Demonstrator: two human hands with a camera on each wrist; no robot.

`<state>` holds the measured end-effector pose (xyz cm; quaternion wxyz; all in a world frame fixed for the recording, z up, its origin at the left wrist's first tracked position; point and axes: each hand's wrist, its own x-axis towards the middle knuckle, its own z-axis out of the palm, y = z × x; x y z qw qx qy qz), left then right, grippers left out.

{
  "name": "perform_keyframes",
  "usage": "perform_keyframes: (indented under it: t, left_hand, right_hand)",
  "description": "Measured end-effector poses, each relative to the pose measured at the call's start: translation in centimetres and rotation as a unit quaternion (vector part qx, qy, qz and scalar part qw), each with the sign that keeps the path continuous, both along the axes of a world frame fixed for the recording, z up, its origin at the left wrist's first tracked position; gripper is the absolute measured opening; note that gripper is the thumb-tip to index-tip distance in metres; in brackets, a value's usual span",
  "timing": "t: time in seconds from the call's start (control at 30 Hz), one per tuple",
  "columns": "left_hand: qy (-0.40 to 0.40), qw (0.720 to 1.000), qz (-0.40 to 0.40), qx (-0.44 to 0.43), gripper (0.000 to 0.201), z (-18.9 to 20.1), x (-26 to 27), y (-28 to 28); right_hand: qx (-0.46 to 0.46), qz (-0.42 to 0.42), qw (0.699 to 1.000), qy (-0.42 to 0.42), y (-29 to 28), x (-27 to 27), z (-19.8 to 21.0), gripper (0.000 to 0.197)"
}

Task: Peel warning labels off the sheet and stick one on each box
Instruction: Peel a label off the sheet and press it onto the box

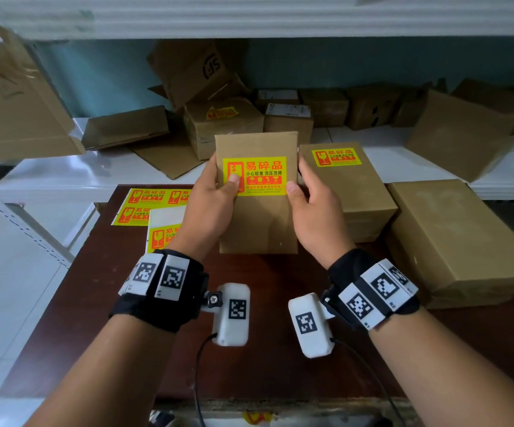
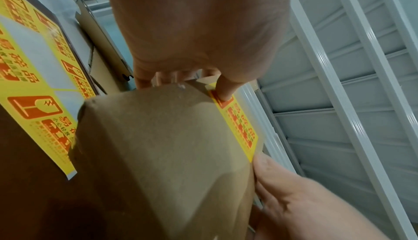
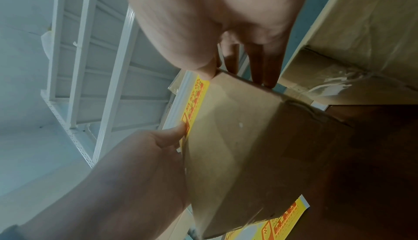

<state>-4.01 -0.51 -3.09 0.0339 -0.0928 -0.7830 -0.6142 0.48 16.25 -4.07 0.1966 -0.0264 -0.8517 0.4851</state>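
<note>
Brown table (image 1: 95,303) | both hands – left (image 1: 211,201), right (image 1: 317,208) – grip labelled box (image 1: 257,223) | wrist views: fingers behind

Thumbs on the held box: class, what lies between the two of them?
In the head view, the yellow label on the box spans the stretch between the left thumb and right thumb.

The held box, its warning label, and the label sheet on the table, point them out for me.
held box (image 1: 259,223), head view, bare cardboard below the label.
warning label (image 1: 262,171), head view, its printed middle.
label sheet (image 1: 140,204), head view, yellow stickers left of the left hand (image 1: 209,204).
</note>
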Motion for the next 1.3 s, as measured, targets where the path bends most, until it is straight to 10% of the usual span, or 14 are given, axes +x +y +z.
perform_keyframes:
  t: [0.33, 0.53, 1.1, 1.3]
  left_hand:
    - [-0.014, 1.0, -0.014, 0.015, 0.046, 0.4, 0.1, -0.2]
    - [-0.005, 1.0, -0.014, 0.02, 0.047, 0.4, 0.3, 0.5]
    - [0.027, 0.994, 0.102, 0.015, 0.038, -0.1, 0.0, 0.7]
    - [0.04, 0.996, 0.053, -0.052, 0.078, -0.1, 0.6, 0.8]
  right_hand:
    - [-0.031, -0.023, 0.999, 0.001, 0.1, -0.3, 0.0, 0.051]
    - [0.007, -0.063, 0.998, 0.023, 0.2, -0.2, -0.2, 0.092]
    - [-0.005, 0.003, 1.0, 0.009, 0.8, -0.3, 0.4, 0.056]
    - [0.003, -0.001, 0.999, 0.05, 0.3, -0.4, -0.4, 0.063]
